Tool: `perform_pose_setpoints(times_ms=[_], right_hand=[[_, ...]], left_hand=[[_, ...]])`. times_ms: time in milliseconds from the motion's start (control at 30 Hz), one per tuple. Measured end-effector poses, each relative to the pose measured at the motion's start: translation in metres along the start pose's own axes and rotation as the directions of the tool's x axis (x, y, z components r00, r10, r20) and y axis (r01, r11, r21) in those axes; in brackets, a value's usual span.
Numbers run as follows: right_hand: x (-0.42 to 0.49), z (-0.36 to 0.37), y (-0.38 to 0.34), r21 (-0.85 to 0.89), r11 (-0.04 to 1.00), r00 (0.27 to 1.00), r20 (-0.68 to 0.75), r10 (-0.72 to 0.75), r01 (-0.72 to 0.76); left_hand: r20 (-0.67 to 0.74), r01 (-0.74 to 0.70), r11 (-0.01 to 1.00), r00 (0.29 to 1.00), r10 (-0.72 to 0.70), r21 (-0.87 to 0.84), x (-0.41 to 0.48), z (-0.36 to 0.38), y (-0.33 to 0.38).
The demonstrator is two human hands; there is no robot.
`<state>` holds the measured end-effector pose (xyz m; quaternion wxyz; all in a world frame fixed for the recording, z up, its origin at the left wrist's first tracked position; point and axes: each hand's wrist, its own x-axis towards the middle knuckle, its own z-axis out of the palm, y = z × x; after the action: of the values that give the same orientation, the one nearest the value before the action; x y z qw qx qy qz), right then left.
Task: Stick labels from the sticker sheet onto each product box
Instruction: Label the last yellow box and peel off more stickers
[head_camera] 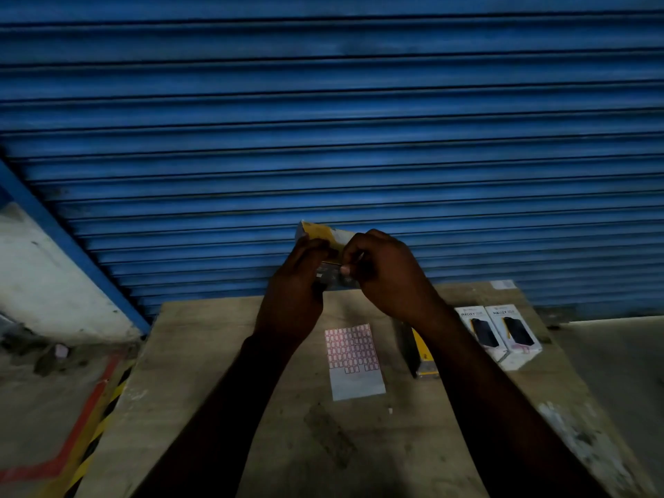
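— Where is the box being worked on?

— Held up in the middle of the frame, above the far edge of the wooden table (215, 354) and in front of the blue shutter (323, 102). It is the yellow box (323, 233), and only its top end shows above the fingers.

— What are the hands doing with it?

— The left hand (298, 282) grips the box's left side with curled fingers. The right hand (388, 271) is curled against its right side, with the thumb tip pressed on the face. I cannot tell whether a label sits under that thumb.

— And the sticker sheet?

— The sticker sheet (354, 357) lies flat on the table, below the hands and between the forearms. Its upper part has rows of small red-edged labels and its lower part is bare.

— Any other boxes?

— Right of the sheet, a dark box (422, 354) with yellow on it lies partly behind the right forearm. Further right, the left white box (478, 332) and the right white box (512, 330) lie side by side, touching. Striped tape (90, 407) runs along the floor at the lower left.
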<state>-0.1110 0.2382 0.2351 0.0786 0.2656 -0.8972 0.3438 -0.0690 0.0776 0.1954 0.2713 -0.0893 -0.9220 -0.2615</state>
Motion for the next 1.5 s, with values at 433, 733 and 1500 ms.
perform_pose_setpoints(times_ms=[433,733,1500], right_hand=[[-0.007,0.007,0.006,0.257,0.966,0.987,-0.158,0.015,0.026],[-0.002,0.001,0.011,0.390,0.920,0.992,-0.099,0.084,-0.039],[-0.021,0.009,0.026,0.460,0.888,0.981,-0.168,0.098,-0.010]], left_hand=[[-0.030,0.042,0.999,0.999,-0.042,-0.020,-0.003,0.002,-0.003],[-0.046,0.036,0.999,0.998,-0.037,-0.018,0.000,0.003,-0.005],[-0.109,0.084,0.994,0.990,-0.091,-0.071,0.001,0.005,-0.012]])
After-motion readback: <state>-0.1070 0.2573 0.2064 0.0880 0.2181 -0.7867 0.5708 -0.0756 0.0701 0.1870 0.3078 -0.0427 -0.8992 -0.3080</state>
